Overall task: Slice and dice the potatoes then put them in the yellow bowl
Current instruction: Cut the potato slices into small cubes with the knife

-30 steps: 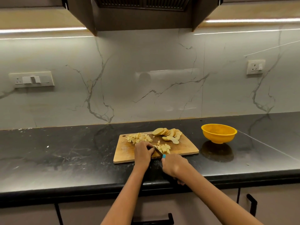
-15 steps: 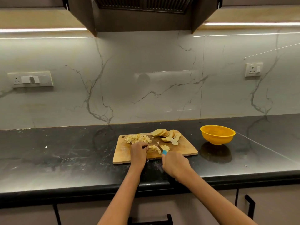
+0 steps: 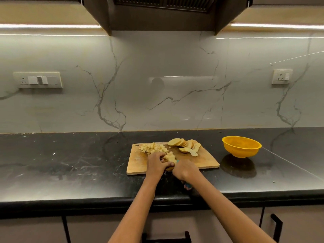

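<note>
Fingers of left hand (image 3: 156,163) curled on pale diced potato (image 3: 169,157), right hand (image 3: 186,169) around blue-handled knife (image 3: 188,185).

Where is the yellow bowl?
In the head view, the yellow bowl sits on the black counter, to the right of the cutting board, apart from it.
</note>
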The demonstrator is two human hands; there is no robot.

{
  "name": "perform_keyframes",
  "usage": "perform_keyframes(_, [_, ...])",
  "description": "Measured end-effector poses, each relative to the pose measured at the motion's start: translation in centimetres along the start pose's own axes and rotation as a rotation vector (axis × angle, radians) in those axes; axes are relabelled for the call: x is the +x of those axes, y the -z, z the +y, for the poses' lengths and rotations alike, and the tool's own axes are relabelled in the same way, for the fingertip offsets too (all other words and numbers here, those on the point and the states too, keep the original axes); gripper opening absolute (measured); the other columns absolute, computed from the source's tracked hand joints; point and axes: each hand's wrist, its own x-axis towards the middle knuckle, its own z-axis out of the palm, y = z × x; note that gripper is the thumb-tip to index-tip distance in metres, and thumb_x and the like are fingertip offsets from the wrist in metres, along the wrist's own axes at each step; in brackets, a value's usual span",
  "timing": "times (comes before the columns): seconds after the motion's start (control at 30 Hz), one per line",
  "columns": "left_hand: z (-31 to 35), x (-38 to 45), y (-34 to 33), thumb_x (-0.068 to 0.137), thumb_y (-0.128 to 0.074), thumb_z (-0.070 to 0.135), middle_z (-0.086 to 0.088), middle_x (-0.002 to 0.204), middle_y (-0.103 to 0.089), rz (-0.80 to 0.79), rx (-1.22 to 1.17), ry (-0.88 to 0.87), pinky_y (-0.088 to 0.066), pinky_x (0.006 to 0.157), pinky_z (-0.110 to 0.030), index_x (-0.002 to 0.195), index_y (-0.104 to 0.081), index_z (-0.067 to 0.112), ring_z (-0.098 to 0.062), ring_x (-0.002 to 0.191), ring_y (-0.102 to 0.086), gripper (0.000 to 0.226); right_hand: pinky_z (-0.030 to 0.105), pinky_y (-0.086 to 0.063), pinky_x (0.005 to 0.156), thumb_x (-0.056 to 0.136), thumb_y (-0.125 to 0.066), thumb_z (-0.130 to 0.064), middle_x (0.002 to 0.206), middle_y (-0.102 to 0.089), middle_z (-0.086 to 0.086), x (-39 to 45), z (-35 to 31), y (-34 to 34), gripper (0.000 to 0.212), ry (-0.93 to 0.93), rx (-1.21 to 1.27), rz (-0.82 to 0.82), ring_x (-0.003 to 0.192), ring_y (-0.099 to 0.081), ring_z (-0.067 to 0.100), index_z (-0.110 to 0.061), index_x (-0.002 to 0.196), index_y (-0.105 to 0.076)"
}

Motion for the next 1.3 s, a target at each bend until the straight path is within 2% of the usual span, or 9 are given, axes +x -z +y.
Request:
perform_keyframes(0.1, [0.1, -0.1, 0.2, 0.066, -0.083, 0.017, 0.003, 0.077, -0.056, 0.002, 0.002, -0.006, -0.052, 0.080, -0.037, 0.074, -0.058, 0.026, -0.014, 0.077, -0.056, 0.028, 0.028, -0.048, 0.050, 0.100, -0.034, -0.018, 0.069, -0.058, 0.015, 0.5, 0.1, 0.5, 0.030, -0.002, 0.108, 0.007, 0.052, -0.056, 0.022, 0.003, 0.089, -0.052])
perform_keyframes(0.17, [-0.2, 0.0, 0.1, 0.064, -0.084, 0.021, -0.005, 0.089, -0.066, 0.014, -0.004, 0.001, -0.054, 0.081, -0.033, 0.090, -0.068, 0.016, -0.015, 0.082, -0.061, 0.031, 0.025, -0.048, 0.050, 0.099, -0.032, -0.016, 0.069, -0.059, 0.013, 0.4, 1.0, 0.8, 0.030, -0.008, 0.099, 0.035, 0.050, -0.056, 0.021, 0.001, 0.090, -0.054])
perform_keyframes(0.23, [-0.5, 0.3, -0.2, 0.062, -0.085, 0.027, -0.010, 0.105, -0.068, 0.008, 0.014, 0.018, -0.054, 0.084, -0.030, 0.113, -0.064, 0.003, -0.016, 0.090, -0.064, 0.060, 0.019, -0.039, 0.044, 0.098, -0.032, -0.014, 0.073, -0.064, 0.010, 0.4, 2.0, 0.7, 0.030, -0.007, 0.021, 0.052, 0.052, -0.056, 0.017, -0.002, 0.088, -0.058])
perform_keyframes(0.33, [-0.2, 0.4, -0.4, 0.061, -0.086, 0.031, -0.012, 0.110, -0.067, 0.016, 0.039, 0.015, -0.053, 0.087, -0.032, 0.118, -0.062, 0.002, -0.018, 0.096, -0.063, 0.068, 0.021, -0.040, 0.057, 0.097, -0.037, -0.018, 0.095, -0.067, 0.009, 0.3, 2.1, -0.3, 0.031, 0.018, -0.114, 0.042, 0.082, -0.065, 0.020, -0.001, 0.105, -0.062])
perform_keyframes(0.47, [0.1, 0.3, -0.5, 0.069, -0.081, 0.025, -0.014, 0.093, -0.069, 0.051, 0.096, -0.026, -0.052, 0.079, -0.035, 0.094, -0.065, 0.014, -0.018, 0.082, -0.061, 0.032, 0.024, -0.045, 0.043, 0.098, -0.037, -0.017, 0.064, -0.059, 0.010, 0.5, 0.1, -0.4, 0.029, 0.037, 0.004, -0.032, 0.049, -0.058, 0.019, 0.003, 0.099, -0.057])
perform_keyframes(0.67, [-1.2, 2.0, 0.5, 0.079, -0.073, 0.027, -0.009, 0.114, -0.064, 0.161, 0.230, 0.032, -0.038, 0.086, -0.026, 0.115, -0.063, 0.007, -0.022, 0.109, -0.055, 0.042, 0.019, -0.042, 0.047, 0.102, -0.030, -0.026, 0.068, -0.060, 0.007, 1.9, 1.1, 0.4, 0.039, 0.043, 0.114, 0.113, 0.053, -0.058, 0.014, 0.000, 0.097, -0.059])
perform_keyframes(0.87, [-2.9, 3.7, 1.2, 0.073, -0.078, 0.023, -0.005, 0.097, -0.068, 0.195, 0.205, 0.059, -0.044, 0.076, -0.025, 0.096, -0.068, 0.010, -0.015, 0.089, -0.058, 0.028, 0.021, -0.040, 0.048, 0.101, -0.037, -0.026, 0.078, -0.058, 0.005, 2.9, 0.6, -0.2, 0.030, 0.112, -0.033, 0.075, 0.058, -0.055, 0.013, -0.005, 0.096, -0.057])
perform_keyframes(1.07, [-3.8, 4.2, 3.1, 0.082, -0.070, 0.016, 0.004, 0.086, -0.064, 0.224, 0.097, 0.029, -0.040, 0.071, -0.020, 0.092, -0.072, 0.010, -0.009, 0.081, -0.056, 0.012, 0.026, -0.045, 0.062, 0.102, -0.033, -0.032, 0.069, -0.052, -0.001, 6.4, 0.2, 0.3, 0.036, 0.282, 0.004, 0.296, 0.061, -0.049, 0.010, -0.014, 0.077, -0.052])
perform_keyframes(1.3, [-5.4, 4.2, 5.7, 0.067, -0.082, 0.013, 0.005, 0.082, -0.068, -0.228, -0.025, 0.055, -0.047, 0.069, -0.006, 0.094, -0.071, 0.010, -0.001, 0.078, -0.063, 0.029, 0.021, -0.043, 0.058, 0.103, -0.032, -0.036, 0.071, -0.054, -0.003, 9.7, 1.9, 0.5, 0.039, 0.348, 0.052, 0.417, 0.060, -0.049, 0.008, -0.007, 0.104, -0.059])
